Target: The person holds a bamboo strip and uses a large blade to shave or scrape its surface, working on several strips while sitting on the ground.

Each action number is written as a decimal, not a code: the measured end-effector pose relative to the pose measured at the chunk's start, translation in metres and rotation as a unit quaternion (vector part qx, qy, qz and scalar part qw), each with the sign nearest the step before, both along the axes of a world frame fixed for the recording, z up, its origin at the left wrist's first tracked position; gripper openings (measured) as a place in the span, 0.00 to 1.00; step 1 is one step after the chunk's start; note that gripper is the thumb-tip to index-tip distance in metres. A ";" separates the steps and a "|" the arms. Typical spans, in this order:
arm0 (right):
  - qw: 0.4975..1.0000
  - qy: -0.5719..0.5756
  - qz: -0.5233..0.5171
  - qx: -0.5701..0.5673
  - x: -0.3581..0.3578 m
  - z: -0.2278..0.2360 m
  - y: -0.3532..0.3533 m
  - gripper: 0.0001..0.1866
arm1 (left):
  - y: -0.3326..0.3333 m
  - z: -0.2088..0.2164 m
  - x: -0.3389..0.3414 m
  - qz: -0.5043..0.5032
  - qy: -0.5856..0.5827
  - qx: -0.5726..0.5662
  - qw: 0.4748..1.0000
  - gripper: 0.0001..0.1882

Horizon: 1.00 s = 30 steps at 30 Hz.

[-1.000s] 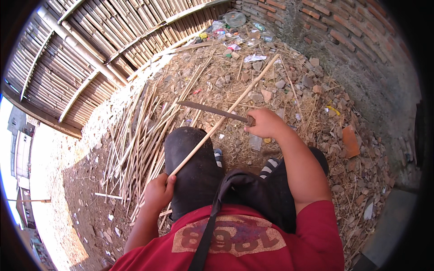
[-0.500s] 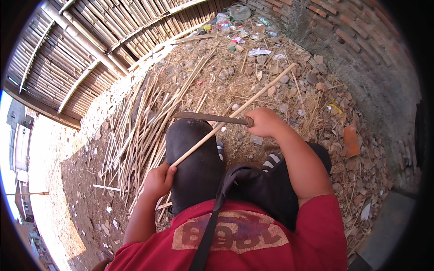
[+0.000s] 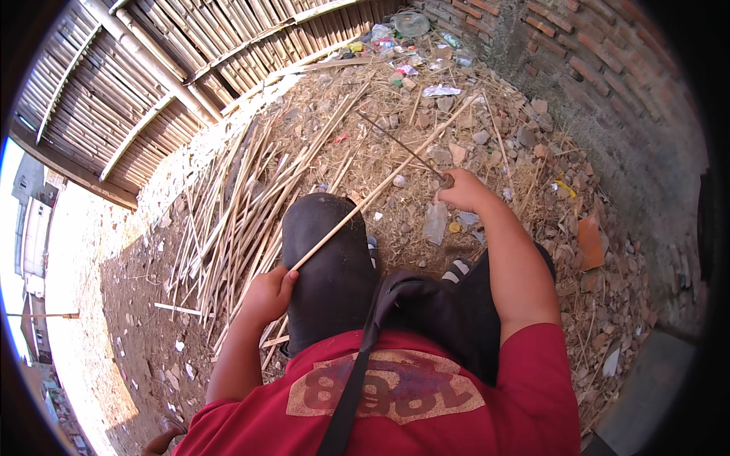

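Note:
My left hand is closed around the near end of a long, pale bamboo stick, beside my left knee. The stick slants away over that knee, its far end up and to the right above the rubble. In my right hand is the handle of a long knife, whose dark blade points up and left. Seen nearly edge-on, the blade crosses the far half of the stick; whether they touch I cannot tell. A clear plastic bottle lies on the ground just below my right hand.
Many split bamboo sticks lie in a loose pile on the left. Farther off stand a bamboo slat wall and, on the right, a brick wall. Stones and litter cover the ground; an orange tile piece lies at right.
My right hand has moved slightly up and right, swinging the knife from nearly level across the stick to pointing up and left. The stick's far end has shifted a little left.

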State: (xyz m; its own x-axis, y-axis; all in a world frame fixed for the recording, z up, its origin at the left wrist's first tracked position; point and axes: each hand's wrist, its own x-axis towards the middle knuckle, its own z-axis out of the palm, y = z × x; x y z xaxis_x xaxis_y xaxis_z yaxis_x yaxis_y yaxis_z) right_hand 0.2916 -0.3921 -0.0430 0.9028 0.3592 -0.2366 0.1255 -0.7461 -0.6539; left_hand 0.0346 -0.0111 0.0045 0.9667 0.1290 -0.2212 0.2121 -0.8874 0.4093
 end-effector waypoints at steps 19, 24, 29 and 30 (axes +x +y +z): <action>0.982 -0.025 0.166 -0.089 -0.017 0.017 0.029 0.19 | -0.005 -0.003 -0.003 -0.009 -0.005 0.022 1.000 0.25; 0.997 0.040 0.026 -0.058 0.001 0.005 0.007 0.18 | -0.004 0.007 0.002 -0.008 -0.012 0.055 0.998 0.25; 0.984 -0.043 0.157 -0.070 -0.031 0.027 0.036 0.16 | -0.001 0.006 0.004 -0.028 -0.005 0.026 0.999 0.25; 0.977 -0.056 0.191 -0.077 -0.036 0.036 0.039 0.14 | 0.000 0.003 0.005 -0.028 -0.003 0.022 0.999 0.24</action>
State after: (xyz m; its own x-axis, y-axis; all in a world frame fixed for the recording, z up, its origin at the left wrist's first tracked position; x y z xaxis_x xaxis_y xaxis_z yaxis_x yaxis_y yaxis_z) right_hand 0.2554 -0.3530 -0.0073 0.7336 0.6423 -0.2222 0.4780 -0.7200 -0.5031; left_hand 0.0397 -0.0108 0.0078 0.9738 0.0851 -0.2110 0.1602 -0.9151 0.3700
